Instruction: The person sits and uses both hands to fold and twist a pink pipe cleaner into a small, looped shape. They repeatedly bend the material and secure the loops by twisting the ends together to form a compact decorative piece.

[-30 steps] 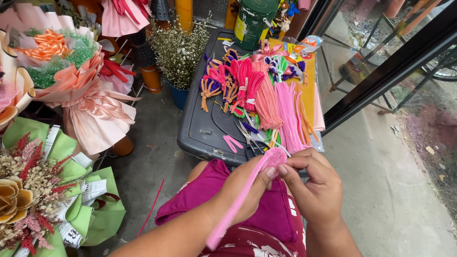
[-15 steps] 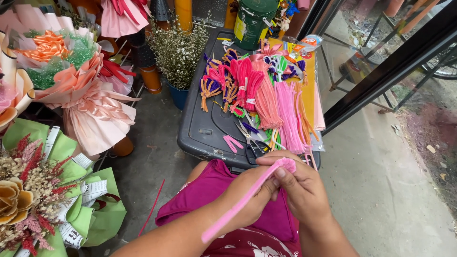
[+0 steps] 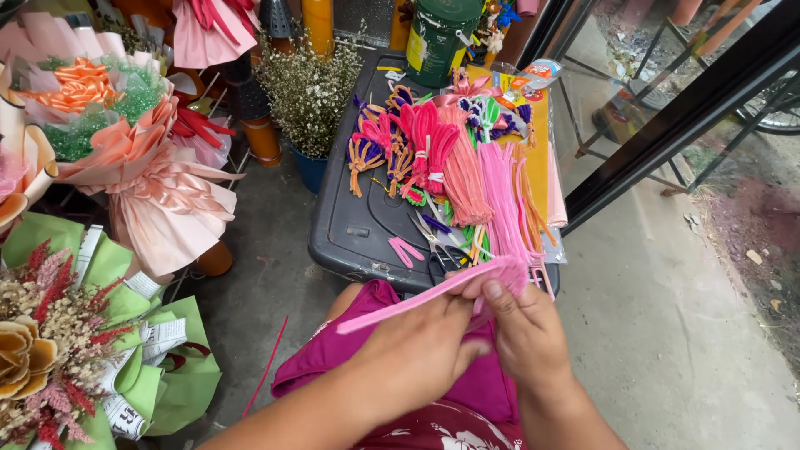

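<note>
My left hand (image 3: 412, 350) and my right hand (image 3: 521, 333) are together over my lap, both gripping a bundle of pink pipe cleaners (image 3: 417, 297) that sticks out to the lower left. The fingers of both hands pinch the bundle's right end. Just beyond them lies a dark plastic lid (image 3: 350, 225) covered with bundles of pink, orange, purple and green pipe cleaners (image 3: 454, 158). Scissors (image 3: 433, 237) rest on the lid near my hands.
Wrapped bouquets stand at left: a peach one (image 3: 125, 158) and a green one with dried flowers (image 3: 75, 333). A pot of small dried white flowers (image 3: 308, 92) and a green can (image 3: 437, 37) sit behind the lid. A dark metal door frame (image 3: 667, 117) runs along the right.
Both hands have dropped lower and closer to me with the pink bundle. The bundle now lies flatter, and my right thumb presses on its right end.
</note>
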